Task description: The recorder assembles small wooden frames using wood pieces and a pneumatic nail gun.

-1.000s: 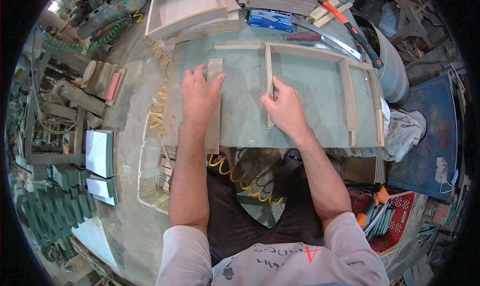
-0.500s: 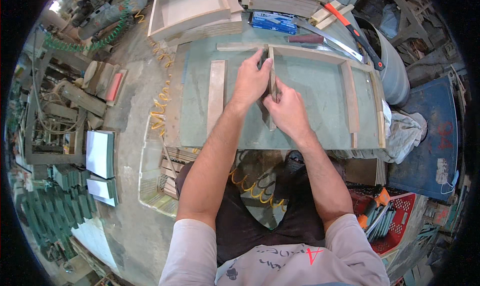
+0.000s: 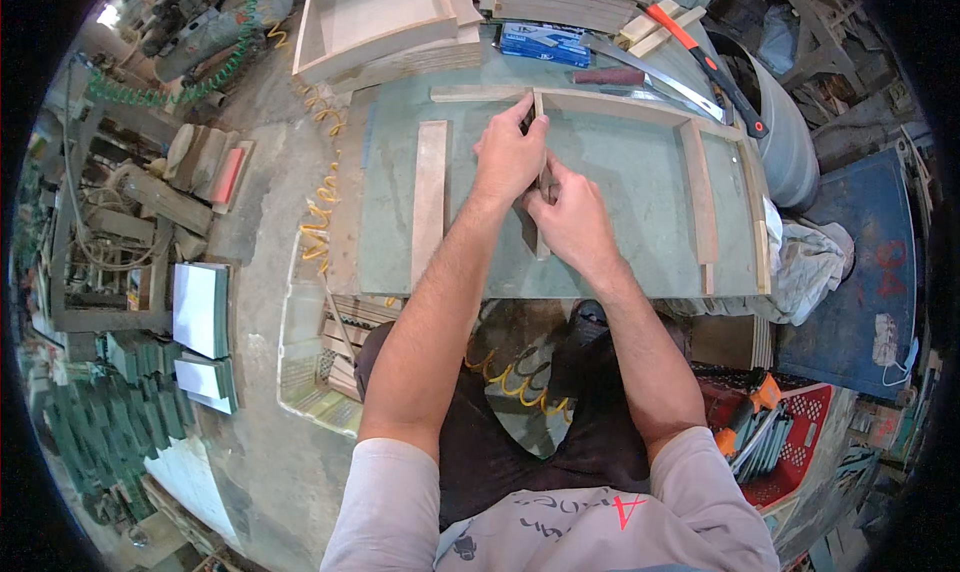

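Note:
A narrow wooden slat [image 3: 542,246] stands on edge on the green worktable [image 3: 620,192], its far end meeting a long wooden rail [image 3: 620,105]. My left hand [image 3: 510,159] is closed around the slat close to that joint. Nearer to me, my right hand [image 3: 574,212] pinches the same slat between thumb and fingers. The fingers partly cover the slat's middle. To the right, a second crosspiece [image 3: 699,182] meets the rail. A loose flat wooden strip [image 3: 431,187] lies left of my hands.
Behind the rail lie a handsaw [image 3: 655,72] with an orange-black handle, a blue box [image 3: 545,44] and a wooden tray [image 3: 375,17]. A grey drum [image 3: 790,142] and a crumpled cloth [image 3: 805,262] adjoin the table's right side. A yellow coiled hose [image 3: 318,212] hangs at the left.
My left hand has shifted slightly right and nearer to me along the slat, closer to my right hand. The right hand stays almost in place.

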`<control>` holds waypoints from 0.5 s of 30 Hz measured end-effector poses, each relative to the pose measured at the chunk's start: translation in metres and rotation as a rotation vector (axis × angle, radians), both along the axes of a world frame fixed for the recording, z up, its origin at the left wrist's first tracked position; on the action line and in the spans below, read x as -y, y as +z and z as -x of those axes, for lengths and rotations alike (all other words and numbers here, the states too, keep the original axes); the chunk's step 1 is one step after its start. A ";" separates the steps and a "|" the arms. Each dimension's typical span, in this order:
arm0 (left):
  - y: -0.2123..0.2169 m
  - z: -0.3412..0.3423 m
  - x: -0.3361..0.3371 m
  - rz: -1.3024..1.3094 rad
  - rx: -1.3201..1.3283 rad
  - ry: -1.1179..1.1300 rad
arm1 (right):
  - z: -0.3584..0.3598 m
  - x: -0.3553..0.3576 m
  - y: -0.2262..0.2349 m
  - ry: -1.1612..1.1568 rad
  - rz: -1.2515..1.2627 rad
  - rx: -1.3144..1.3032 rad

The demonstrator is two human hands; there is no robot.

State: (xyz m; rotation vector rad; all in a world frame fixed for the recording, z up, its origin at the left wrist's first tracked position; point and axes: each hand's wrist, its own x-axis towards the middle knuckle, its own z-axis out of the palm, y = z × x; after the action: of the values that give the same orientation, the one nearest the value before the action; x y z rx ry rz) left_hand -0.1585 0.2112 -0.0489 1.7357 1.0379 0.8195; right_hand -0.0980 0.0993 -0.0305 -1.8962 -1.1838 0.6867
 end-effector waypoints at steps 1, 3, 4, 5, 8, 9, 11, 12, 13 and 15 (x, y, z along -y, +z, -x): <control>0.001 0.000 0.000 0.009 0.006 -0.002 | 0.000 0.000 0.001 0.010 -0.023 -0.004; 0.002 0.000 0.000 0.018 0.011 -0.005 | 0.001 0.000 0.004 0.020 -0.046 -0.008; 0.006 0.000 0.001 0.029 0.007 -0.020 | 0.000 0.000 0.005 0.021 -0.031 -0.014; 0.008 0.000 0.002 0.041 0.004 -0.035 | 0.000 0.000 0.006 0.023 -0.017 -0.019; 0.010 -0.001 0.001 0.056 -0.013 -0.031 | -0.001 0.000 0.006 0.027 -0.025 0.012; 0.010 -0.001 0.001 0.056 -0.013 -0.032 | -0.001 0.000 0.006 0.026 -0.025 0.012; 0.006 -0.002 -0.001 0.087 0.043 -0.020 | -0.001 0.000 0.004 0.024 -0.039 0.005; 0.004 -0.002 -0.003 0.088 0.042 -0.019 | -0.001 -0.001 0.005 0.025 -0.038 0.005; 0.003 -0.003 -0.003 0.086 0.051 -0.017 | -0.002 0.000 0.008 0.036 -0.022 -0.009; 0.001 -0.004 -0.005 0.087 0.060 -0.014 | -0.003 -0.001 0.010 0.048 -0.004 -0.021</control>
State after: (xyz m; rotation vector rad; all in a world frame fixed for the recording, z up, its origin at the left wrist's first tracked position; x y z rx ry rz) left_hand -0.1547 0.2159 -0.0475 1.6338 1.0058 0.8021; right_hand -0.0955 0.0999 -0.0208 -1.8579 -1.2202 0.7284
